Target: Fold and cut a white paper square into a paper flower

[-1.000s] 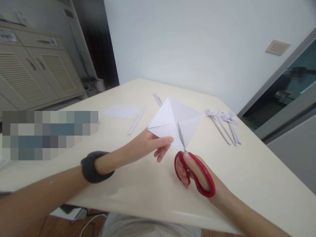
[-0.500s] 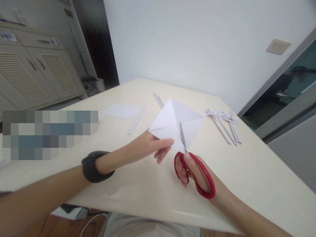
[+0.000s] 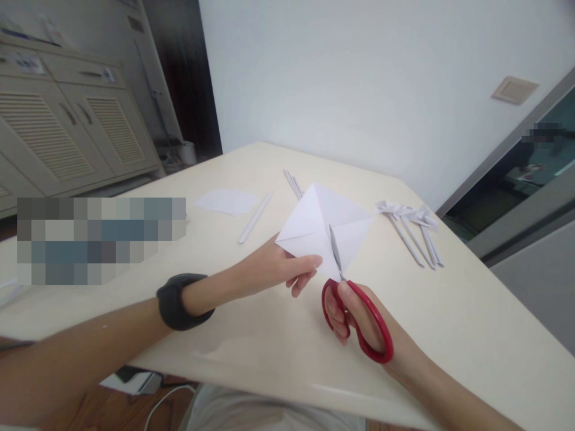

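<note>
My left hand (image 3: 287,266), below a black wristband (image 3: 182,302), pinches a square sheet of white paper (image 3: 309,221) at its near left side, thumb on top. Creases run across the sheet, and it is held a little above the table. My right hand (image 3: 359,311) grips red-handled scissors (image 3: 381,335) with fingers through the loops. The metal blades lie along the near corner of the paper, pointing toward its middle. How far the paper is cut there I cannot tell.
On the cream table (image 3: 251,317) lie more white paper sheets (image 3: 227,201) and a rolled paper stick (image 3: 255,216). Several thin paper sticks (image 3: 293,183) lie behind the held sheet. Paper pinwheel-like shapes on sticks (image 3: 406,215) rest at the right. A blurred patch covers the left side.
The whole view has shifted slightly, so things appear a little further right. Both hands keep their holds on the paper and scissors; the blades look nearly the same.
</note>
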